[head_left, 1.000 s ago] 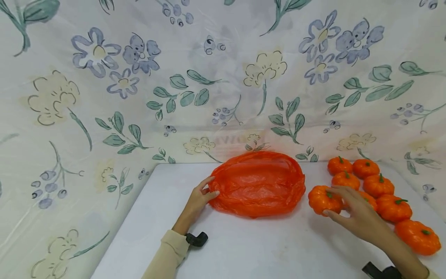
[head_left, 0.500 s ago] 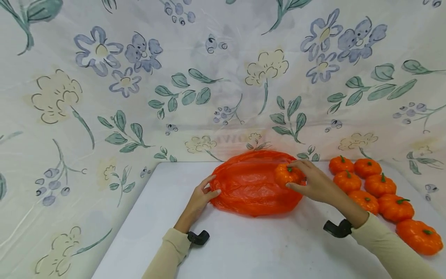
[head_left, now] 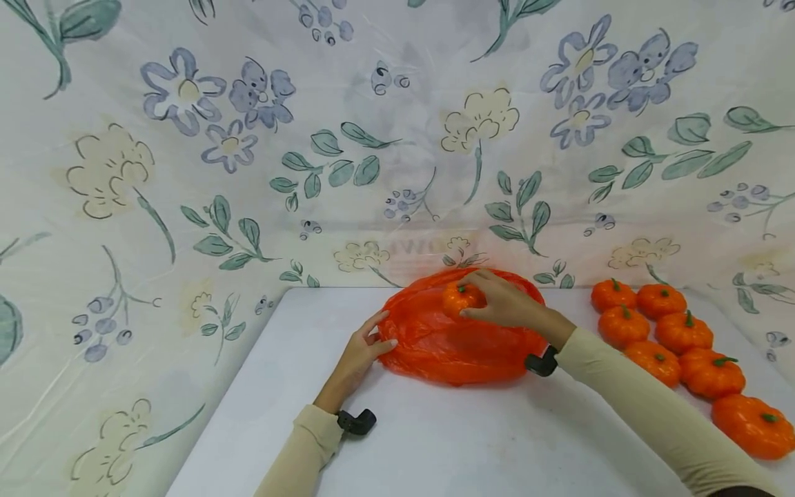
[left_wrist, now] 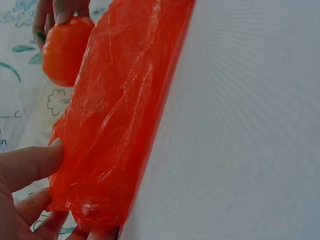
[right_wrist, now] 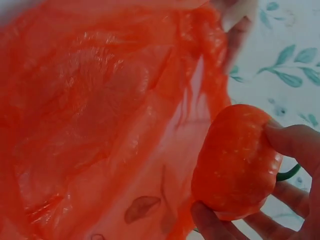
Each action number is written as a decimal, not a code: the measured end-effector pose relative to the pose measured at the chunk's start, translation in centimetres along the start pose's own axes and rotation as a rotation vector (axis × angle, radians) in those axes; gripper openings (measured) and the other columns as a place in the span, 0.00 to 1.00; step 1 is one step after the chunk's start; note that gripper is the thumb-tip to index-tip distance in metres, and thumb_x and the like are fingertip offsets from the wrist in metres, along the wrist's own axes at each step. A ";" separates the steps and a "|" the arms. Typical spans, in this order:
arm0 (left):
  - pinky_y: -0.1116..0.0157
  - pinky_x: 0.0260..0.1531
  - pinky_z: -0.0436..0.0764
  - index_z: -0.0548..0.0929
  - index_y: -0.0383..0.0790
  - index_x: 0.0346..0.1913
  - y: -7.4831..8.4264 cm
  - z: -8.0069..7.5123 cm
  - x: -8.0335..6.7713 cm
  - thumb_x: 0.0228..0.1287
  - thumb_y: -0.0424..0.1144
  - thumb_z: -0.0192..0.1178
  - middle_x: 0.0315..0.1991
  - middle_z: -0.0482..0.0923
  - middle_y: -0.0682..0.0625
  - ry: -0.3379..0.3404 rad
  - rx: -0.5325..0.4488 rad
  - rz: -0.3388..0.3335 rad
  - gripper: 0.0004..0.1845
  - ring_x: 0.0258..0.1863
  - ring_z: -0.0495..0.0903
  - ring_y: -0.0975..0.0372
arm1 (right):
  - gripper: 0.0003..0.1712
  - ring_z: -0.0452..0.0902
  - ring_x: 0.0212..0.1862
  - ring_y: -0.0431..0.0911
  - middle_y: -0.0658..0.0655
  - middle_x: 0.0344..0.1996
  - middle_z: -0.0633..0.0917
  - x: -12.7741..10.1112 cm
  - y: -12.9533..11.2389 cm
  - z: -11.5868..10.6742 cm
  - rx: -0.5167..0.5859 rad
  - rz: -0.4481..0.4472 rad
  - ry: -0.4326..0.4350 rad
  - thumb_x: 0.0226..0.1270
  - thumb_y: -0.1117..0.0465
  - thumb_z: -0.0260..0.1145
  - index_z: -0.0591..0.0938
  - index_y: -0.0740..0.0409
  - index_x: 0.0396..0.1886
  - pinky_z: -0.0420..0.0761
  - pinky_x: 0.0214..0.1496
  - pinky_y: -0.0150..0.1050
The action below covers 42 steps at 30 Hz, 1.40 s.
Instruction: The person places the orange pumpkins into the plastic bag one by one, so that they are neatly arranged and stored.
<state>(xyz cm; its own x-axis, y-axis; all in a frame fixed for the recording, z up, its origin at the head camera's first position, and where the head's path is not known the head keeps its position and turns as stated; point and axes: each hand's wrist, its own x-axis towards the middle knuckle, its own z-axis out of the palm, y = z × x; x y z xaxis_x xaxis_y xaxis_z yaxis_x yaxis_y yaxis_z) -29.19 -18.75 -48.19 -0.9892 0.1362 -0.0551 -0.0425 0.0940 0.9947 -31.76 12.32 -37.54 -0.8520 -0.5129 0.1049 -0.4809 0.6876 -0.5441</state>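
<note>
Hands are busy on both sides as I watch from my remote post: the left hand (head_left: 357, 355) bent into a loose C, the right hand (head_left: 504, 302) curved round a single piece. Behind them, in the head view, rises a flower-printed wall covering (head_left: 410, 166), and before it lies the white tabletop (head_left: 435, 435). Toward the back of that surface sits the red plastic bag (head_left: 447, 352), rim crumpled, mouth turned up; I have its left side between thumb and fingers, and whether anything lies inside I cannot tell. To the right, well apart from the bag, seven orange pumpkins (head_left: 684, 333) stand close together in a slanting group. Smallest of the main players is the lone pumpkin (right_wrist: 237, 162) in the right hand, thumb on one side and fingers on the other, raised over the far part of the bag; the left wrist view shows most of it clear of the plastic, one edge hidden behind it. Its green stem (right_wrist: 288, 173) points toward the right palm. I judge the step to be bringing one pumpkin to the bag, release not yet made. Next, I reckon, calls for steadying the rim, lowering the pumpkin without snagging thin plastic, then loosening the right fingers.
</note>
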 end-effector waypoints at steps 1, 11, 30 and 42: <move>0.55 0.62 0.79 0.67 0.54 0.75 0.0 0.0 0.0 0.64 0.32 0.64 0.78 0.56 0.49 -0.003 -0.002 0.003 0.36 0.70 0.68 0.47 | 0.34 0.69 0.67 0.58 0.62 0.70 0.68 0.5 -0.1 0.2 -0.012 0.004 -0.014 0.63 0.51 0.73 0.73 0.52 0.67 0.81 0.61 0.55; 0.56 0.61 0.79 0.67 0.52 0.75 0.2 -0.2 -0.5 0.63 0.32 0.65 0.79 0.55 0.50 -0.009 -0.006 0.030 0.37 0.69 0.69 0.47 | 0.32 0.69 0.65 0.55 0.57 0.66 0.72 4.1 0.5 2.8 0.002 0.012 -0.089 0.64 0.49 0.72 0.74 0.51 0.66 0.76 0.67 0.55; 0.55 0.63 0.78 0.68 0.52 0.74 0.2 -0.3 -0.2 0.64 0.31 0.64 0.80 0.53 0.52 -0.014 -0.005 0.044 0.36 0.72 0.66 0.47 | 0.35 0.65 0.70 0.60 0.63 0.69 0.71 7.1 1.9 6.2 0.024 0.020 -0.043 0.68 0.49 0.68 0.70 0.57 0.70 0.70 0.71 0.60; 0.55 0.63 0.77 0.65 0.48 0.76 0.0 -0.3 -0.4 0.63 0.33 0.66 0.81 0.51 0.50 -0.041 -0.007 0.059 0.38 0.72 0.65 0.45 | 0.39 0.64 0.70 0.62 0.65 0.72 0.68 8.3 2.6 8.1 0.111 0.146 0.022 0.68 0.48 0.67 0.66 0.58 0.72 0.70 0.70 0.62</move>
<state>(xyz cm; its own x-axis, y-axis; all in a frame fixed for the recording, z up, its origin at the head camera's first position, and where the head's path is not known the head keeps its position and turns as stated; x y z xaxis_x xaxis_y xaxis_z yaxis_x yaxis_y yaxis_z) -28.80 -19.13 -48.09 -0.9834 0.1815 0.0002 0.0147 0.0781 0.9968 -38.45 5.70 -44.81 -0.9162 -0.3991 0.0356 -0.3266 0.6924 -0.6433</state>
